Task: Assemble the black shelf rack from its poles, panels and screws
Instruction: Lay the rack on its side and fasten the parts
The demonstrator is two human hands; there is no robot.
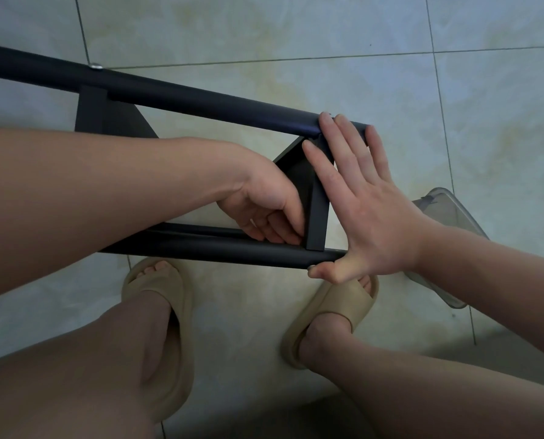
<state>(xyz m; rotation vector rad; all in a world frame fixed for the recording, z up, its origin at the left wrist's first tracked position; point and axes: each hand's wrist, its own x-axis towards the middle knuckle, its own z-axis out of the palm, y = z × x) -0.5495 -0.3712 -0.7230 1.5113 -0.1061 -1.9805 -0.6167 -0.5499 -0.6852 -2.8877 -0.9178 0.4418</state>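
Observation:
The black shelf rack lies across my view above the floor. Its far pole (pixel 201 98) runs from upper left to centre right and carries a silver screw head (pixel 95 66). Its near pole (pixel 232 248) runs just above my feet. A black panel (pixel 316 213) bridges the two poles at their right ends, and a second panel (pixel 90 110) joins the far pole at the left. My left hand (pixel 264 210) reaches between the poles, fingers curled on the panel's edge beside the near pole. My right hand (pixel 362 198) lies flat with straight fingers against the pole ends, thumb on the near pole's tip.
Pale tiled floor (pixel 296 33) lies all around. A clear plastic container (pixel 448 217) sits on the floor at right, partly behind my right forearm. My feet in beige slippers (pixel 160 289) stand right below the near pole.

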